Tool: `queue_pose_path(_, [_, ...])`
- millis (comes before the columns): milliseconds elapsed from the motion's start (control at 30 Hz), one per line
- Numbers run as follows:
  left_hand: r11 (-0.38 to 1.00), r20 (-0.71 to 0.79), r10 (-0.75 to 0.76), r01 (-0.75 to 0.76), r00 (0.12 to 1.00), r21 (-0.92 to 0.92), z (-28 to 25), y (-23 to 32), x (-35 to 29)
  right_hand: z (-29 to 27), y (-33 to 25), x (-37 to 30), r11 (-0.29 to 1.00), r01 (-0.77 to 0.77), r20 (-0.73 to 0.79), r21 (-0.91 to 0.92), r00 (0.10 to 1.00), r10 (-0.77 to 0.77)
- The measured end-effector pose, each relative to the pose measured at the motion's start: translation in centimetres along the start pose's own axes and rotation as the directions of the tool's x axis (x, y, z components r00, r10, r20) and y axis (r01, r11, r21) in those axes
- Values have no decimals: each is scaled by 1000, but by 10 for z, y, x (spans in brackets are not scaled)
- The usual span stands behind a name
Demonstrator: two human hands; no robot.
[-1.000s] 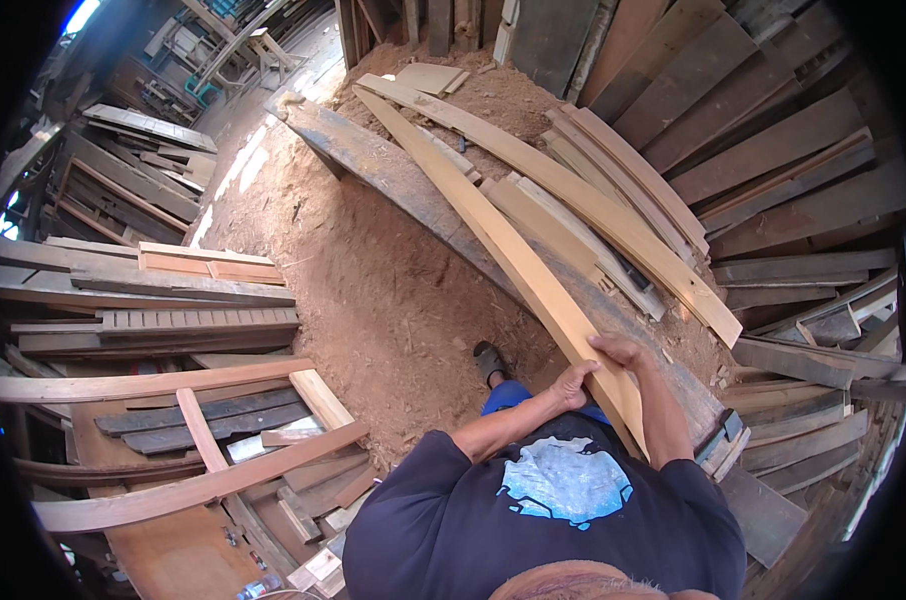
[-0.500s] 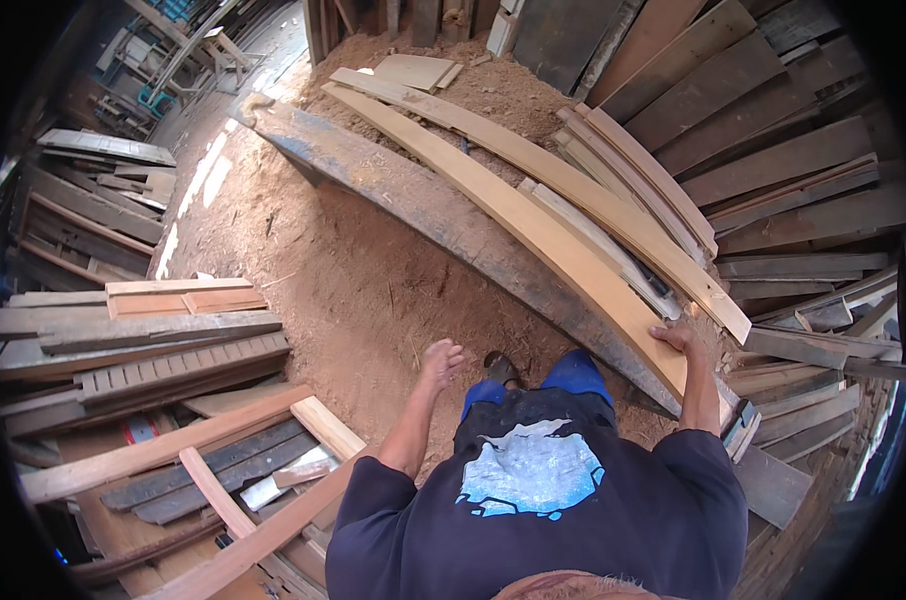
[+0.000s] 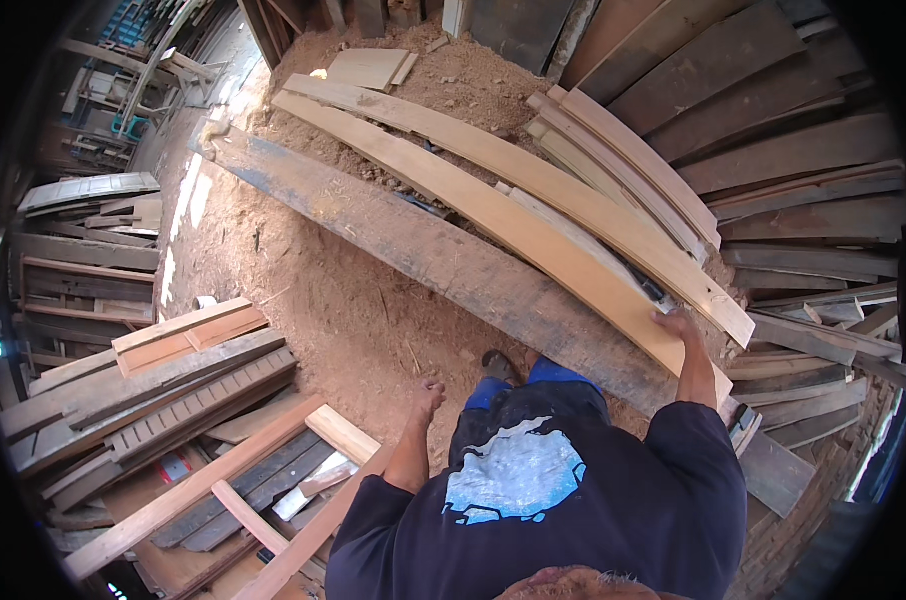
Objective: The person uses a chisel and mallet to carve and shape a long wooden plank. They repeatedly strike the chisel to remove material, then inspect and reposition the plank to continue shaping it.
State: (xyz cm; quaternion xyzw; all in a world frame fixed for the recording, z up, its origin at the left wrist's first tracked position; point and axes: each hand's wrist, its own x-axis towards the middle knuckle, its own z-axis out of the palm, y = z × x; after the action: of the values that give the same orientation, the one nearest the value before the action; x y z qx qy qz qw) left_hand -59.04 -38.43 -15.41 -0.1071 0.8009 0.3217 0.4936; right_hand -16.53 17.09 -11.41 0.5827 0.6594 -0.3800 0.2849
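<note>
My right hand (image 3: 681,326) is closed on the long, pale wooden plank (image 3: 493,207) near its close end, with the fingers over its far edge. This plank lies lengthwise along the far side of a dark, worn bench board (image 3: 413,238). Beyond it runs a second pale plank (image 3: 533,165), roughly parallel. A dark tool-like object (image 3: 656,292), partly hidden, lies between the two planks just past my right hand. My left hand (image 3: 428,398) hangs over the ground left of my body, its fingers curled with nothing visible in them.
Stacked boards (image 3: 203,390) and a wooden frame (image 3: 198,488) lie at the left. Many dark planks (image 3: 788,160) lean along the right side. Narrower boards (image 3: 633,180) rest beyond the pale planks, and sawdust (image 3: 313,280) covers the ground.
The view has turned slightly. The nearer plank's close end has shifted right and away with my right hand, baring more of the bench board. My left hand has dropped a little.
</note>
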Motion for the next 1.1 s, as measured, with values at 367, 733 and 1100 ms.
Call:
queue_pose_path(367, [942, 303, 182, -254, 935, 219, 149, 135, -19, -38, -7, 62, 988, -16, -127, -155, 992, -4])
queue_pose_path(733, [979, 269, 117, -156, 956, 130, 141, 159, -19, -77, 10, 170, 967, 2, -344, -256, 934, -93])
queue_pose_path(1100, [954, 178, 42, -92, 983, 285, 137, 131, -22, -102, -10, 174, 972, 55, -42, -228, 997, -66])
